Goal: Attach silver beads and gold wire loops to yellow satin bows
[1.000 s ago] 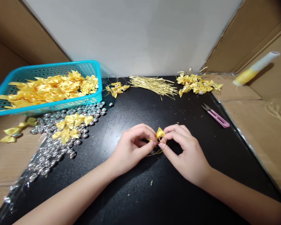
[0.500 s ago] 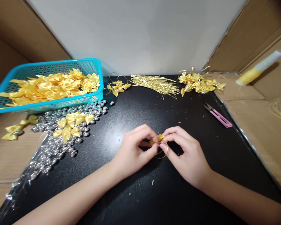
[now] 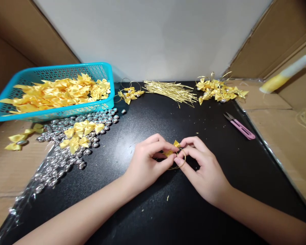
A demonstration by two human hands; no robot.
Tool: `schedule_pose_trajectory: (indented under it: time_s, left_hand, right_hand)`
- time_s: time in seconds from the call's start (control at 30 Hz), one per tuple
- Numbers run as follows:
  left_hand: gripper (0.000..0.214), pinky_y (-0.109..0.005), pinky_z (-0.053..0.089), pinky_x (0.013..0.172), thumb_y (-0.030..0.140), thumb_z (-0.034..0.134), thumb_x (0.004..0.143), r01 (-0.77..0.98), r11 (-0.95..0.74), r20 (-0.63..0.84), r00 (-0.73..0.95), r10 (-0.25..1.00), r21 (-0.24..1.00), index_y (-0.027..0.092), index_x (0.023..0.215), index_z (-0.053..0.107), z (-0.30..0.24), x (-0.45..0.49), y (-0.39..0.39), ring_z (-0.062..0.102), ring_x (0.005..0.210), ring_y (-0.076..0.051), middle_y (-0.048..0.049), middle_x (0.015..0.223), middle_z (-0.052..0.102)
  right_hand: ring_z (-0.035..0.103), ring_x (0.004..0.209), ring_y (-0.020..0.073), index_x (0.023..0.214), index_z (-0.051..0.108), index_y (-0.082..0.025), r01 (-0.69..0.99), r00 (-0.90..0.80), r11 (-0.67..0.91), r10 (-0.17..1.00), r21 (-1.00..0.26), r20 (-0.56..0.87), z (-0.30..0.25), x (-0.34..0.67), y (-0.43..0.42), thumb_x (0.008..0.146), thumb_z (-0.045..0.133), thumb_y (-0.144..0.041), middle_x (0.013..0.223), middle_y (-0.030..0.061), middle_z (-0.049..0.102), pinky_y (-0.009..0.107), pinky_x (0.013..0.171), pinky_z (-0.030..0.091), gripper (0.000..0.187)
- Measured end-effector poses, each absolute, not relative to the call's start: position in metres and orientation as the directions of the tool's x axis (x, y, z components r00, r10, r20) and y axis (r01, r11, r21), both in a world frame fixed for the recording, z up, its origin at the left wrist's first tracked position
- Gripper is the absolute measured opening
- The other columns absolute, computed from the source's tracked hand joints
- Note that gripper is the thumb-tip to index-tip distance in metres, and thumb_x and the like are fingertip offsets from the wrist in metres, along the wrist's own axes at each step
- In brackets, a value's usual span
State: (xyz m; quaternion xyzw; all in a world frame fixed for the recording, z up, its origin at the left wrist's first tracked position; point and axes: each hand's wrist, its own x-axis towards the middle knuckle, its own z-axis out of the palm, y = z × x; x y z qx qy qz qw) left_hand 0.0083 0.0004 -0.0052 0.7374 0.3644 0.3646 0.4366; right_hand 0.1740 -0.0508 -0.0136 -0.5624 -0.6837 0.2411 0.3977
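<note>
My left hand (image 3: 148, 163) and my right hand (image 3: 204, 170) meet over the middle of the black table (image 3: 153, 211). Both pinch one small yellow ribbon bow (image 3: 175, 144) with a thin gold cord loop (image 3: 181, 160) curling below it. Fingers of both hands are closed on the bow and cord. Most of the bow is hidden between my fingertips.
A teal basket (image 3: 66, 112) of yellow bows stands at the back left. Silver beads (image 3: 63, 160) with a few bows lie beside it. Gold cord strands (image 3: 173, 90) and finished bows (image 3: 219, 90) lie at the back. Pink snips (image 3: 241, 127) rest at the right. Cardboard walls surround the table.
The gold cord has formed a rounder loop beneath the bow, and my fingers have shifted slightly on it. The hands stay in the same spot.
</note>
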Motion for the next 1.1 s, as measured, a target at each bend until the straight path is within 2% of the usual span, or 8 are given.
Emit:
schedule_pose_trajectory:
  time_s: [0.1, 0.27, 0.47, 0.63, 0.83, 1.1]
  left_hand:
    - [0.012, -0.015, 0.046, 0.05, 0.012, 0.068, 0.079, 0.253, -0.471, 0.303, 0.498, 0.812, 0.845, 0.019, 0.085, 0.075, -0.0042, 0.0072, 0.0028, 0.054, 0.056, -0.006, 0.0015, 0.069, 0.054]
    - [0.016, -0.018, 0.043, 0.053, 0.01, 0.067, 0.08, 0.288, -0.599, 0.386, 0.546, 0.743, 0.747, 0.02, 0.088, 0.076, -0.004, 0.0052, 0.0058, 0.054, 0.058, -0.008, 0.0016, 0.066, 0.056]
    - [0.012, -0.018, 0.043, 0.052, 0.01, 0.068, 0.079, 0.28, -0.635, 0.422, 0.549, 0.721, 0.72, 0.017, 0.087, 0.075, -0.0066, 0.005, 0.006, 0.056, 0.058, -0.008, 0.0009, 0.064, 0.057]
    - [0.012, -0.019, 0.044, 0.053, 0.013, 0.064, 0.083, 0.267, -0.669, 0.435, 0.586, 0.684, 0.693, 0.017, 0.089, 0.074, -0.0078, 0.0039, 0.0069, 0.057, 0.059, -0.009, -0.0002, 0.067, 0.059]
    - [0.008, -0.02, 0.047, 0.054, 0.017, 0.064, 0.083, 0.252, -0.694, 0.463, 0.588, 0.663, 0.674, 0.016, 0.084, 0.071, -0.01, 0.0036, 0.0067, 0.058, 0.059, -0.01, -0.002, 0.069, 0.063]
    - [0.007, -0.021, 0.048, 0.055, 0.011, 0.064, 0.081, 0.168, -0.718, 0.518, 0.585, 0.624, 0.676, 0.015, 0.077, 0.067, -0.0102, 0.0023, 0.0072, 0.06, 0.058, -0.011, -0.0029, 0.066, 0.063]
  right_hand:
    - [0.054, 0.088, 0.019, 0.076, 0.057, -0.019, 0.583, -0.07, 0.247, 0.964, -0.774, 0.256, -0.014, 0.1745, -0.0518, 0.088, 0.056, -0.019, 0.094, 0.0057, 0.052, 0.035, 0.079, 0.048, 0.013]
    - [0.052, 0.079, 0.0167, 0.076, 0.057, -0.019, 0.57, -0.091, 0.286, 0.954, -0.77, 0.287, -0.0141, 0.1749, -0.0534, 0.089, 0.057, -0.018, 0.081, 0.0024, 0.052, 0.031, 0.07, 0.045, 0.013]
    - [0.051, 0.068, 0.0145, 0.074, 0.058, -0.019, 0.55, -0.096, 0.319, 0.942, -0.772, 0.321, -0.0148, 0.1747, -0.0534, 0.088, 0.059, -0.016, 0.071, 0.0, 0.054, 0.03, 0.065, 0.042, 0.015]
    - [0.052, 0.068, 0.0145, 0.074, 0.057, -0.019, 0.545, -0.103, 0.325, 0.941, -0.773, 0.323, -0.0147, 0.1734, -0.0543, 0.089, 0.057, -0.016, 0.071, 0.0, 0.054, 0.03, 0.065, 0.043, 0.015]
    - [0.047, 0.063, 0.0133, 0.07, 0.049, -0.02, 0.523, -0.149, 0.351, 0.935, -0.777, 0.322, -0.0119, 0.1725, -0.0545, 0.09, 0.05, -0.013, 0.064, -0.0019, 0.048, 0.028, 0.061, 0.04, 0.021]
    - [0.047, 0.061, 0.0125, 0.067, 0.05, -0.02, 0.409, -0.23, 0.425, 0.905, -0.808, 0.359, -0.0067, 0.1721, -0.0551, 0.087, 0.052, -0.01, 0.062, -0.0024, 0.048, 0.026, 0.059, 0.04, 0.022]
